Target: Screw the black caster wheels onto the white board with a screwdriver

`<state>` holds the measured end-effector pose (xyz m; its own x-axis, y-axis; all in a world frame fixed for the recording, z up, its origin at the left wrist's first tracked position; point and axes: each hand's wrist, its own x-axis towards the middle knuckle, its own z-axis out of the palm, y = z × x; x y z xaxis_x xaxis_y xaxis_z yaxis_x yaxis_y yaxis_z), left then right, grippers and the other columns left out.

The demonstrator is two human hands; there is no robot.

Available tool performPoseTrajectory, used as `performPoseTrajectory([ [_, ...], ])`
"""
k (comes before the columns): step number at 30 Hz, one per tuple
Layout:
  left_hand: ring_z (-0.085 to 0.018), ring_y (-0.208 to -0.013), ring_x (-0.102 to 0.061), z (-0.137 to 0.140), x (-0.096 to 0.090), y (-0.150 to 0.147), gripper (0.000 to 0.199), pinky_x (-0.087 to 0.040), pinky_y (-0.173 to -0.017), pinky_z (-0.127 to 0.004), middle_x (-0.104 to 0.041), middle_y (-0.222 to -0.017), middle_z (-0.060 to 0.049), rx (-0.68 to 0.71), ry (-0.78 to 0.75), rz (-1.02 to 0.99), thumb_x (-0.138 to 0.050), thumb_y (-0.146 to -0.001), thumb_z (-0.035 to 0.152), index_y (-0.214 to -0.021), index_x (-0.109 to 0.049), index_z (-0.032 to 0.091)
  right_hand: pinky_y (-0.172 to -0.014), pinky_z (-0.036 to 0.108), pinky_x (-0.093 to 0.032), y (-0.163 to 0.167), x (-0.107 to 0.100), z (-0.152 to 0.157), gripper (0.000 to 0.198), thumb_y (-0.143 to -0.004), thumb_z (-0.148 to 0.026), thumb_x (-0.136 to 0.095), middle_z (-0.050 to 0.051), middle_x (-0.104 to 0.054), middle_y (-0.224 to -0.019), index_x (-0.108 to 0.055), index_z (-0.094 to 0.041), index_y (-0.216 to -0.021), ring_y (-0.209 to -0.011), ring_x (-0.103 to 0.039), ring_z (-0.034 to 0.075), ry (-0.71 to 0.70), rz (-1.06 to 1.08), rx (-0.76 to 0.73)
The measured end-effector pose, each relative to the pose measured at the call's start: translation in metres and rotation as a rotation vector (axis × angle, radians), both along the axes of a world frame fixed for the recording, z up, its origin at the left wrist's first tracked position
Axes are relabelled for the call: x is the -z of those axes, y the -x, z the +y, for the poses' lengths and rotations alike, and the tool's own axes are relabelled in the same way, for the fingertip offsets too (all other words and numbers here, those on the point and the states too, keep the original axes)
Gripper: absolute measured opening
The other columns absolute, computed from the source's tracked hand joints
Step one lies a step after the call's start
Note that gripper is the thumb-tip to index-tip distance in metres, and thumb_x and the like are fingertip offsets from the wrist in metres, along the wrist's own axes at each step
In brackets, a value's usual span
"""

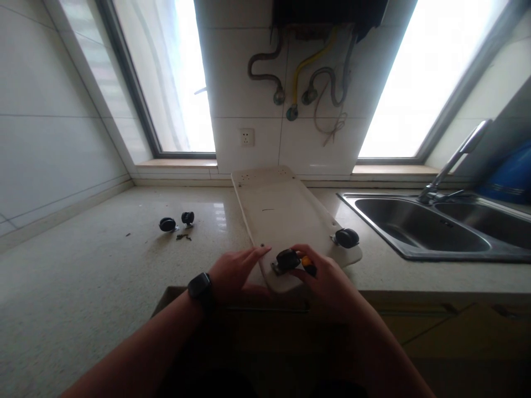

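A pale flat board (277, 202) with rounded corners and small screw holes lies on the countertop. My left hand (236, 271) rests at its near left edge, fingers stretched out and holding nothing. Close beside those fingertips, a black caster wheel (287, 260) with a metal plate sits over the near corner. My right hand (326, 271) pinches this caster between thumb and fingers. Tucked in the same hand is an orange-and-black object (308, 265), perhaps a screwdriver handle, mostly hidden. Another caster wheel (347, 237) is at the board's right corner.
Two more casters, one (167, 224) left of the other (188, 218), lie on the counter (103, 260) near a small heap of screws (182, 237). To the right is a double steel sink (418, 226) with a faucet (454, 157). Pipes hang on the tiled wall behind.
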<state>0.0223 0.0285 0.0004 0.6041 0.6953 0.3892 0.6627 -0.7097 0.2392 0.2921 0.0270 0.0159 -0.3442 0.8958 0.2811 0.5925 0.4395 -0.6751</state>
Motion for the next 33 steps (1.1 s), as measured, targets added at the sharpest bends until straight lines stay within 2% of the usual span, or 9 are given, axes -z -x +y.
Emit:
performPoseTrajectory([
  [4,-0.019,-0.080,-0.070,0.016,-0.020,0.035,0.054,-0.057,-0.075,-0.036,-0.069,-0.128,-0.010,-0.219,0.038,-0.024,-0.056,-0.097,0.054,-0.142,-0.051,0.023,-0.085,0.037,-0.053,-0.003,0.001,0.003,0.034,-0.085,-0.033,-0.072,0.003,-0.075,-0.107,-0.060,-0.031,-0.118,-0.095,-0.071,0.024,0.061,0.026,0.006],
  [6,-0.019,-0.087,-0.070,0.026,-0.029,0.064,0.040,-0.055,-0.080,-0.034,-0.070,-0.125,-0.006,-0.357,0.052,-0.019,-0.045,-0.102,0.045,-0.134,-0.059,0.025,-0.084,0.036,-0.053,-0.003,0.001,0.005,0.034,-0.085,-0.034,-0.072,0.002,-0.075,-0.107,-0.060,-0.031,-0.117,-0.094,-0.071,0.023,0.085,0.032,0.002],
  [8,-0.022,-0.098,-0.071,0.036,-0.032,0.102,0.035,-0.054,-0.086,-0.035,-0.072,-0.121,-0.007,-0.461,0.057,-0.012,-0.041,-0.102,0.036,-0.122,-0.067,0.024,-0.085,0.035,-0.053,-0.004,0.001,0.007,0.035,-0.085,-0.034,-0.071,0.002,-0.074,-0.111,-0.060,-0.032,-0.118,-0.094,-0.071,0.023,0.100,0.036,-0.008],
  [10,-0.025,-0.096,-0.071,0.043,-0.026,0.142,0.035,-0.053,-0.088,-0.037,-0.075,-0.113,-0.009,-0.592,0.070,-0.009,-0.044,-0.098,0.035,-0.117,-0.070,0.020,-0.086,0.036,-0.053,-0.005,0.001,0.008,0.037,-0.086,-0.035,-0.070,0.003,-0.073,-0.115,-0.058,-0.032,-0.121,-0.096,-0.071,0.022,0.119,0.052,-0.035],
  [13,-0.029,-0.099,-0.071,0.046,-0.006,0.194,0.036,-0.052,-0.091,-0.040,-0.076,-0.111,-0.013,-0.772,0.107,-0.014,-0.047,-0.092,0.035,-0.111,-0.072,0.017,-0.087,0.035,-0.054,-0.007,0.000,0.011,0.041,-0.088,-0.037,-0.067,0.003,-0.073,-0.116,-0.056,-0.032,-0.127,-0.094,-0.071,0.021,0.162,0.092,-0.076],
  [16,-0.030,-0.102,-0.072,0.045,0.016,0.226,0.036,-0.053,-0.093,-0.039,-0.077,-0.110,-0.014,-0.867,0.159,-0.013,-0.051,-0.088,0.037,-0.107,-0.074,0.017,-0.076,0.032,-0.057,-0.009,-0.001,0.012,0.047,-0.087,-0.041,-0.067,0.004,-0.072,-0.116,-0.056,-0.032,-0.132,-0.087,-0.071,0.020,0.207,0.128,-0.071],
  [20,-0.029,-0.104,-0.071,0.046,0.034,0.239,0.041,-0.052,-0.096,-0.036,-0.077,-0.113,-0.011,-0.901,0.167,-0.014,-0.055,-0.087,0.045,-0.110,-0.076,0.018,-0.053,0.025,-0.051,-0.008,0.001,0.011,0.049,-0.085,-0.042,-0.069,0.005,-0.072,-0.116,-0.060,-0.032,-0.132,-0.066,-0.065,0.014,0.261,0.227,-0.050],
  [23,-0.028,-0.107,-0.070,0.051,0.039,0.236,0.042,-0.050,-0.100,-0.037,-0.075,-0.118,-0.011,-0.899,0.142,-0.010,-0.056,-0.088,0.049,-0.111,-0.077,0.020,-0.046,0.023,-0.047,-0.008,0.003,0.010,0.052,-0.084,-0.044,-0.070,0.005,-0.071,-0.116,-0.059,-0.032,-0.133,-0.054,-0.056,0.009,0.284,0.258,-0.031],
  [33,-0.030,-0.102,-0.070,0.055,0.043,0.226,0.030,-0.052,-0.094,-0.038,-0.075,-0.109,-0.009,-0.910,0.093,-0.057,-0.058,-0.087,0.047,-0.092,-0.078,0.025,-0.045,0.023,-0.046,-0.011,0.004,0.013,0.056,-0.084,-0.053,-0.069,0.006,-0.070,-0.116,-0.057,-0.029,-0.133,-0.051,-0.054,0.008,0.356,0.318,-0.032],
])
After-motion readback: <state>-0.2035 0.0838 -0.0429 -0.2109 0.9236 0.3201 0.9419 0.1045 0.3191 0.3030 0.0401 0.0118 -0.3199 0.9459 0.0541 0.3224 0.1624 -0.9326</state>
